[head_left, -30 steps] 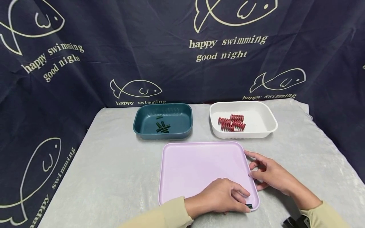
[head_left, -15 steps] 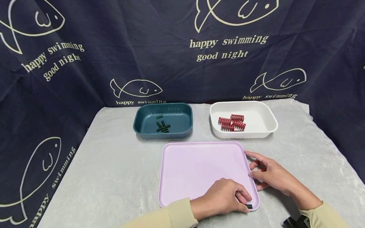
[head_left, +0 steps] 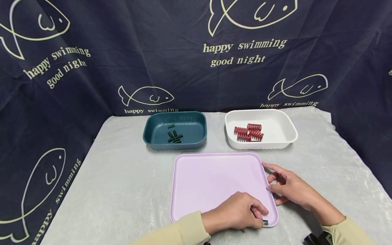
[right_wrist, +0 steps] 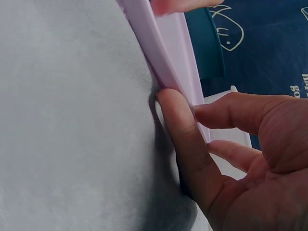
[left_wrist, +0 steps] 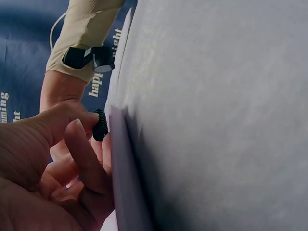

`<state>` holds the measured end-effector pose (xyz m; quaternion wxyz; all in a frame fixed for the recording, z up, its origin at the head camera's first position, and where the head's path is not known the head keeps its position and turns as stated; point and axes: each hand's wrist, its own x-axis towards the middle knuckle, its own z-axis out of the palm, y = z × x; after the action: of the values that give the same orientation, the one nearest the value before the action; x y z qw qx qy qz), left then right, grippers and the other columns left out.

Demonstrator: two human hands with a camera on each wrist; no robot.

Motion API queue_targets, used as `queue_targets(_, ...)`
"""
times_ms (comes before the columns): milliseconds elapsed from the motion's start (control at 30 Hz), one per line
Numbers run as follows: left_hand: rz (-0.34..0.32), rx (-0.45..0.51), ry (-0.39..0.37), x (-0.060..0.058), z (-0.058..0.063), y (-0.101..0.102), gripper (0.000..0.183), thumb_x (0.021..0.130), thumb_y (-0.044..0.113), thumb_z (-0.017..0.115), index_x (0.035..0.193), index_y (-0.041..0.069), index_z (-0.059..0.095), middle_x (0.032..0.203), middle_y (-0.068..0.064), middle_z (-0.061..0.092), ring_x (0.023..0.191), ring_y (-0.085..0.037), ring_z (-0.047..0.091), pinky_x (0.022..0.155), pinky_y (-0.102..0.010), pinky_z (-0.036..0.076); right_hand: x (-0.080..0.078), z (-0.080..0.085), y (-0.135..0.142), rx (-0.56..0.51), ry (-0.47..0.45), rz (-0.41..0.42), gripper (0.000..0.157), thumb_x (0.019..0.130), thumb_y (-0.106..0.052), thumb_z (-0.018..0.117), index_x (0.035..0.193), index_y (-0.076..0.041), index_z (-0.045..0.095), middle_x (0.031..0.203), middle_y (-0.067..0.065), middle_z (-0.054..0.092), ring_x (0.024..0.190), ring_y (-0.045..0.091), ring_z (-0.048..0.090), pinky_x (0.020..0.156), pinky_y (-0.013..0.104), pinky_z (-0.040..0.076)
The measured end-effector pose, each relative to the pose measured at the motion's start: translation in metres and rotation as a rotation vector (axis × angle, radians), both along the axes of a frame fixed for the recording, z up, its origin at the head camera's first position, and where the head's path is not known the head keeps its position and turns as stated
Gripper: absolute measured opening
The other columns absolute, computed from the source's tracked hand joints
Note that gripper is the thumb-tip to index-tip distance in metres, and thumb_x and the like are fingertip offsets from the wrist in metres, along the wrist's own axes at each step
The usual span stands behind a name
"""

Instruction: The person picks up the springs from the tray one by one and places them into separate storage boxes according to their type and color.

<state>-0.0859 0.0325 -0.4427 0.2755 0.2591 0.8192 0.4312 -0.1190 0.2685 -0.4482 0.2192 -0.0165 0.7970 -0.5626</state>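
My left hand [head_left: 237,212] reaches across the lower part of the lilac tray [head_left: 214,177]. Its thumb and fingers pinch a small dark green coil spring [left_wrist: 100,126] at the tray's near right corner. In the head view the spring shows just past the thumb tip, against the near rim. Along the right edge of the tray, my right hand [head_left: 292,189] holds the rim, with the thumb [right_wrist: 180,115] and fingertips against it. Part of the left hand's grip is hidden from the head view.
Behind the tray stand a teal bin [head_left: 153,139] with several dark green springs [head_left: 175,136] and a white bin [head_left: 281,139] with several red springs [head_left: 249,132]. A pale cloth [head_left: 122,190] covers the table. A dark printed curtain [head_left: 183,68] hangs behind and at both sides.
The left hand has drawn slightly left along the near rim, its fingers more tucked in, and the spring has shifted a little left with it. The right hand stays on the tray's edge.
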Motion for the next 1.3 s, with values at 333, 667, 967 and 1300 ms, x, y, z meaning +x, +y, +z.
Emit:
queue_targets(333, 0.025, 0.024, -0.091, -0.009, 0.010, -0.015, 0.026, 0.081, 0.002, 0.075, 0.091, 0.024, 0.083, 0.070, 0.019, 0.065, 0.041, -0.002, 0.051, 0.044, -0.021, 0.052, 0.000, 0.001, 0.000, -0.003, 0.007, 0.007, 0.080, 0.092, 0.005, 0.067, 0.161, -0.005, 0.030, 0.110, 0.022, 0.051, 0.082, 0.025, 0.059, 0.057, 0.048, 0.062)
queue_targets(667, 0.102, 0.083, -0.117, -0.030, 0.026, -0.045, 0.027, 0.082, -0.002, 0.074, 0.096, 0.019, 0.083, 0.075, 0.012, 0.066, 0.046, -0.008, 0.056, 0.043, -0.024, 0.052, 0.000, 0.001, -0.001, -0.003, -0.002, 0.005, 0.079, 0.092, 0.005, 0.066, 0.161, -0.005, 0.029, 0.111, 0.021, 0.050, 0.082, 0.023, 0.059, 0.057, 0.048, 0.062)
queue_targets(967, 0.135, 0.134, -0.066, -0.062, 0.044, -0.082, 0.025, 0.087, 0.001, 0.073, 0.106, 0.015, 0.082, 0.087, 0.002, 0.068, 0.067, -0.028, 0.069, 0.049, -0.032, 0.058, 0.000, 0.000, -0.002, 0.018, -0.023, -0.015, 0.079, 0.093, 0.004, 0.066, 0.162, -0.005, 0.029, 0.112, 0.020, 0.052, 0.082, 0.024, 0.059, 0.058, 0.048, 0.062)
queue_targets(1300, 0.221, 0.137, -0.018, -0.110, 0.073, -0.133, 0.024, 0.092, 0.004, 0.070, 0.110, 0.016, 0.081, 0.091, -0.008, 0.071, 0.076, -0.023, 0.064, 0.055, -0.033, 0.059, 0.002, -0.003, -0.002, -0.015, 0.011, 0.012, 0.079, 0.093, 0.004, 0.066, 0.162, -0.004, 0.029, 0.111, 0.020, 0.051, 0.081, 0.022, 0.058, 0.057, 0.048, 0.062)
